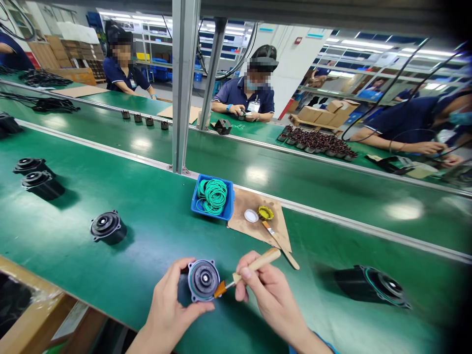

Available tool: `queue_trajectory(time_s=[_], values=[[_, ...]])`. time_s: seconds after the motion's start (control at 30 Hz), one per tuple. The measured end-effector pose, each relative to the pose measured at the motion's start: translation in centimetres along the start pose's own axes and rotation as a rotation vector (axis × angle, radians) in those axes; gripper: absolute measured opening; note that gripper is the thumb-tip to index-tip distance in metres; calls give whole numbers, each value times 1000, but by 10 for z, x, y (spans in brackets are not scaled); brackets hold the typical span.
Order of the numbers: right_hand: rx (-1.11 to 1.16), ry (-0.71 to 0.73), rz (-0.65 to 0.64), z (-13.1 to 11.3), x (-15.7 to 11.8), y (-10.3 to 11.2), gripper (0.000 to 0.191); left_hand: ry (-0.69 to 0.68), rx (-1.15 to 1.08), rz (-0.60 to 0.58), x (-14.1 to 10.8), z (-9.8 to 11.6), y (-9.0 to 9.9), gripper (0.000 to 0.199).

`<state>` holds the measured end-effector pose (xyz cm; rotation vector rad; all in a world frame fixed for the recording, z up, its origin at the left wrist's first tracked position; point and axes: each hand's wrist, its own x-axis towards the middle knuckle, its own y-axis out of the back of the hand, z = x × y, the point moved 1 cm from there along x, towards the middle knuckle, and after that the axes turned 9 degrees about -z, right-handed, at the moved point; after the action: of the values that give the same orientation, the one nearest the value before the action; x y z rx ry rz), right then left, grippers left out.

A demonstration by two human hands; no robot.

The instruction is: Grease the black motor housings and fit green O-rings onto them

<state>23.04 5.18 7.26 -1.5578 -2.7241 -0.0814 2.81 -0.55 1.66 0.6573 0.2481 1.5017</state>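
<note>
My left hand point(173, 302) grips a round black motor housing point(204, 279) with corner lugs, thumb at the bottom and fingers at the upper left. A green ring shows in the groove around its top. In my right hand point(263, 287) is a small brush point(261, 260) with a pale wooden handle. Its orange bristles touch the lower right rim of the housing. Beyond my hands, a second brush point(282, 246) lies partly on a stained cardboard sheet point(236, 196), beside a yellow-rimmed pot point(265, 213) and a white lid point(251, 216).
A blue bin point(194, 206) of green rings point(214, 195) stands by the metal upright point(180, 88). Another housing point(372, 285) stands right, and several more, including one nearer housing point(108, 227), stand left. Past the rail, a conveyor belt point(254, 169) runs across; co-workers sit behind it.
</note>
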Motion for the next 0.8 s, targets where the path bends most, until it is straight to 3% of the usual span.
queue_trajectory(time_s=[0.37, 0.6, 0.8], values=[[-331, 209, -24, -7, 12, 14, 43, -82, -44, 60, 5, 10, 3, 65], [-400, 275, -62, -14, 13, 10, 37, -155, -19, 59, 4, 11, 5, 59], [-334, 351, 98, -31, 8, 6, 19, -260, 8, 77, 6, 18, 5, 56]])
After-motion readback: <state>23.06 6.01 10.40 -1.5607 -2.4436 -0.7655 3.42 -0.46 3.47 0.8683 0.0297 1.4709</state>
